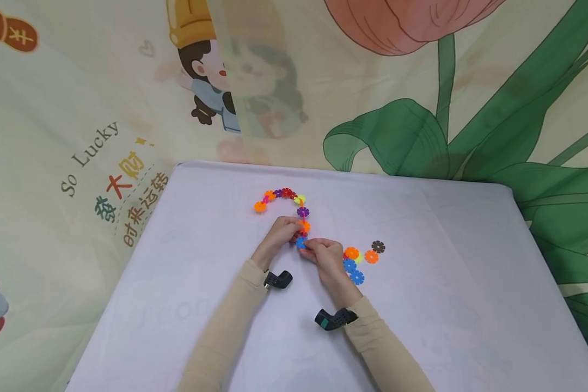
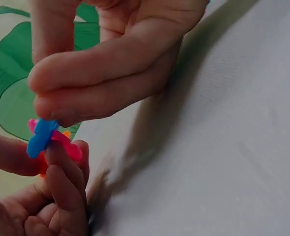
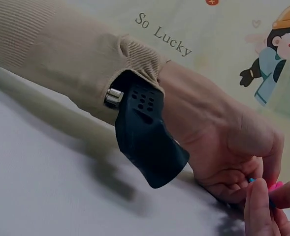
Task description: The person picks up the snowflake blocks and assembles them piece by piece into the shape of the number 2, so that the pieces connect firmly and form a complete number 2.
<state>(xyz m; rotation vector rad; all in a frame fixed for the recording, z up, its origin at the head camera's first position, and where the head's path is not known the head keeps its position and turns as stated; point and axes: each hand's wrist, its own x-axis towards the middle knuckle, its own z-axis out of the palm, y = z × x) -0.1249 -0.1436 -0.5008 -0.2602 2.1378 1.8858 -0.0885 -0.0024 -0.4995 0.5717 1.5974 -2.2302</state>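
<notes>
A curved chain of colourful plastic snowflake discs (image 1: 286, 193) lies on the white table. My left hand (image 1: 284, 233) grips its near end, where orange, red and pink discs sit close to the fingers. My right hand (image 1: 327, 258) pinches a blue snowflake disc (image 1: 301, 243) at that end. In the left wrist view, the blue disc (image 2: 42, 139) stands edge-on against a pink disc (image 2: 72, 150), between the fingertips of both hands. How far the two discs are slotted together is hidden by fingers. The right wrist view shows mostly the left hand (image 3: 223, 132).
Loose discs lie to the right of my right hand: two blue discs (image 1: 356, 277), orange discs (image 1: 371, 256), a dark disc (image 1: 378, 246) and a partly covered yellow one. A printed cloth (image 1: 397, 136) hangs behind the table's far edge. Black cameras (image 1: 330, 319) sit on both wrists.
</notes>
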